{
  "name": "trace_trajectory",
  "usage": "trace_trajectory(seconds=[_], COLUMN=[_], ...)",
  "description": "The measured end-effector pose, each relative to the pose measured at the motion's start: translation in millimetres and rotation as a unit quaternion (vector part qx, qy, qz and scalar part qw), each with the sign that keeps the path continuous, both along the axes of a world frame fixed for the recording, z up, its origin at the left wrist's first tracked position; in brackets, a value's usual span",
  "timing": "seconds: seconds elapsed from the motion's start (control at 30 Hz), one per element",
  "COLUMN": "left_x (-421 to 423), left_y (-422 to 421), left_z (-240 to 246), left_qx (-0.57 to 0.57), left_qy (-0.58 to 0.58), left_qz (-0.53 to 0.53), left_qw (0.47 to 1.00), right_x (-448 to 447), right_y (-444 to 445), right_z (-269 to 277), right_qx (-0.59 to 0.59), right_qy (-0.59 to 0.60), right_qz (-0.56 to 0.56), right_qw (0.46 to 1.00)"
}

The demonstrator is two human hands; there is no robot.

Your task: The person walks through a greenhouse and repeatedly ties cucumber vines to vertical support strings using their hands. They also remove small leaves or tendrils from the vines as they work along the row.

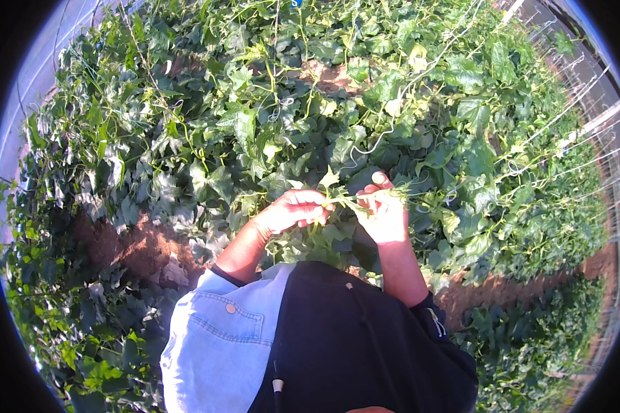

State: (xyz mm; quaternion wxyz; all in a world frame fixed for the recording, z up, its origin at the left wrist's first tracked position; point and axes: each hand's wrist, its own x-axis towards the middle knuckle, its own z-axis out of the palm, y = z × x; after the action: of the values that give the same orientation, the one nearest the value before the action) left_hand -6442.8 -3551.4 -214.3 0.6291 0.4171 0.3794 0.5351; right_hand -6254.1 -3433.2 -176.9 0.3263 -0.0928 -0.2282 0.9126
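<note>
Between my hands, in front of my chest, stretches the light green tip of a vine stem (343,200) with small leaves and tendrils. The fingers and thumb of my left hand (299,209) are closed on this stem at its left part. My right hand (385,214), palm up and brightly lit, is at the leafy tip of the vine, its fingers curled about the tip. A white string (374,147) hangs in a curve just beyond my right hand. Broad lobed leaves (330,237) lie under both hands.
Dense leafy vines surround me, with thin support strings (144,57) rising among them. A strip of bare reddish soil (144,245) shows at the left, another (506,294) at the right. Several strings run to a pale bar (599,116) at the right edge.
</note>
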Motion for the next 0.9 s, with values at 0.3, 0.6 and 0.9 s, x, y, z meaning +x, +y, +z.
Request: trace_trajectory(seconds=[0.3, 0.6, 0.9], left_x=[-35, -33, -39], left_y=[-18, 2, 31], left_z=[-5, -1, -4], left_qx=[0.035, 0.026, 0.072], left_qy=[0.039, -0.052, 0.068], left_qz=[0.108, 0.188, 0.223], left_qw=[0.993, 0.98, 0.97], right_x=[24, -91, -66], right_y=[27, 168, 49], right_z=[60, 75, -73], right_qx=[0.244, 0.422, 0.031], right_qy=[-0.11, -0.416, 0.137], right_qz=[-0.163, -0.331, -0.035], right_qw=[0.95, 0.734, 0.989])
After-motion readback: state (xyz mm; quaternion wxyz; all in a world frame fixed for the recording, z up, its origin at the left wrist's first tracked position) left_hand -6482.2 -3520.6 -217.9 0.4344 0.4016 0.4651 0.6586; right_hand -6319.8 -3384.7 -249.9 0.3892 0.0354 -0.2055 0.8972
